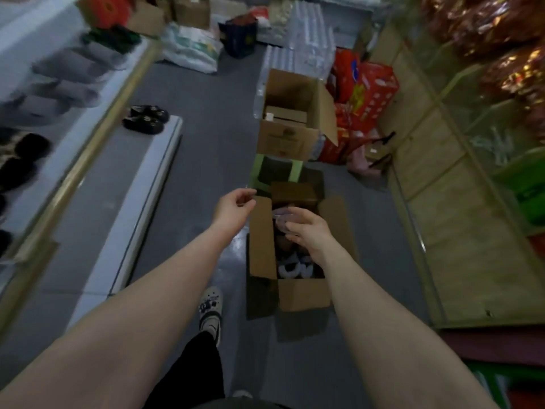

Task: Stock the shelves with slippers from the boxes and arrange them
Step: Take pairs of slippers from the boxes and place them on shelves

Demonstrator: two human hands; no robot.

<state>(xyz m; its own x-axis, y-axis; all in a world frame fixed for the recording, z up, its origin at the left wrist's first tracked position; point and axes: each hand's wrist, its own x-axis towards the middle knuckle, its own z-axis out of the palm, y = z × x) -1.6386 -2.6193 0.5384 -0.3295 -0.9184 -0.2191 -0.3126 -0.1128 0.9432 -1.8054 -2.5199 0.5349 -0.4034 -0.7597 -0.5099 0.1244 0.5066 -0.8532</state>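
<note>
Right hand [308,231] grips clear plastic [280,220] over open box [303,293]; left hand [236,202] loosely curled, empty; second box [287,140] beyond.

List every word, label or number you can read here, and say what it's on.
Nothing here can be read.
Far carton: dark print on its front, too blurred.
Red packs: white characters, too blurred.
White bag: green print, too blurred.
Dark box: yellow mark, too blurred.

Grey floor [206,119], with a wood-framed glass cabinet [442,231] on the right.
</note>
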